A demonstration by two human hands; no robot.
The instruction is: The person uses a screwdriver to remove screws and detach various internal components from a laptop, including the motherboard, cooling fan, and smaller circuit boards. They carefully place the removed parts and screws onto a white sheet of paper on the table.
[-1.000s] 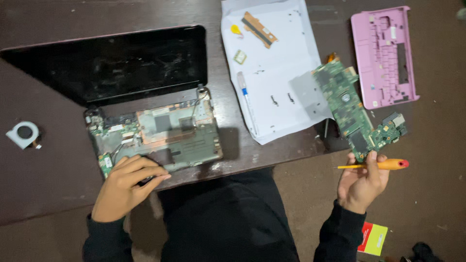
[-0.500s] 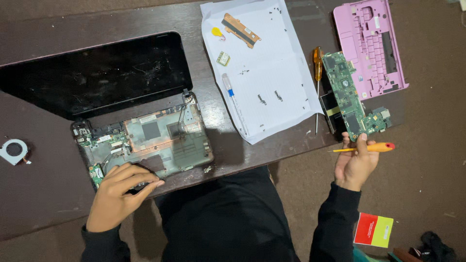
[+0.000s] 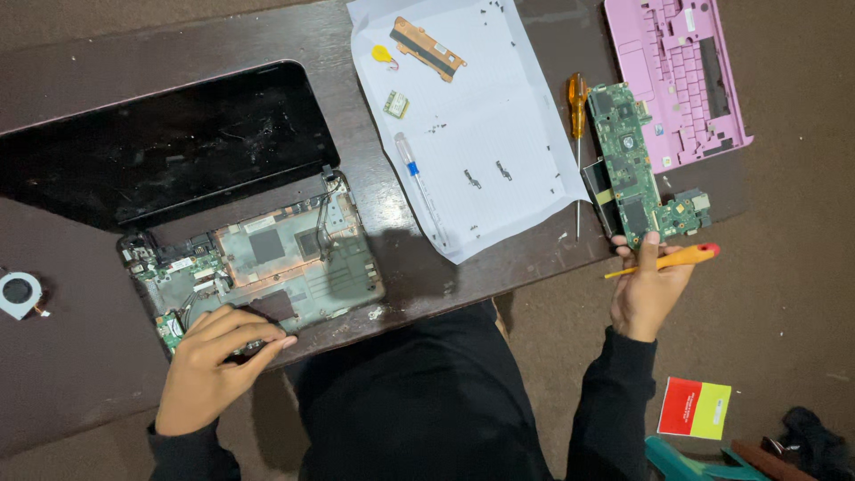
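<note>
Dark wooden table [image 3: 80, 80] seen from above, with a person in black sleeves seated at its near edge. Opened laptop: the black screen [image 3: 169, 134] lies flat towards the far left, and the stripped base [image 3: 267, 267] with its exposed metal frame sits at the near edge. The left hand [image 3: 214, 365] rests on the near left corner of the base, fingers curled down onto it; whether they pinch anything cannot be told. A white sheet of paper [image 3: 481, 134] in the middle carries a copper heat plate [image 3: 427, 46], a small square card [image 3: 396, 104], a yellow coin battery [image 3: 382, 53], a pen [image 3: 419, 187] and scattered screws. A pink keyboard frame [image 3: 677, 80] lies at the far right. The green circuit board [image 3: 632, 165] lies on the table beside that frame, its near end at the table's right near edge, where the right hand [image 3: 646, 294] grips it, fingers closed on that end while also holding an orange-handled screwdriver [image 3: 668, 260] crosswise. A second screwdriver [image 3: 577, 134] lies just beside the board; a small round fan [image 3: 18, 292] sits at the far left edge. The board looks light, thin, stiff and fragile, best held by its bare edges, clear of the components. Open room lies over the floor to the right, where a red and yellow booklet [image 3: 695, 408] lies; to the left the paper and screwdriver crowd it.
</note>
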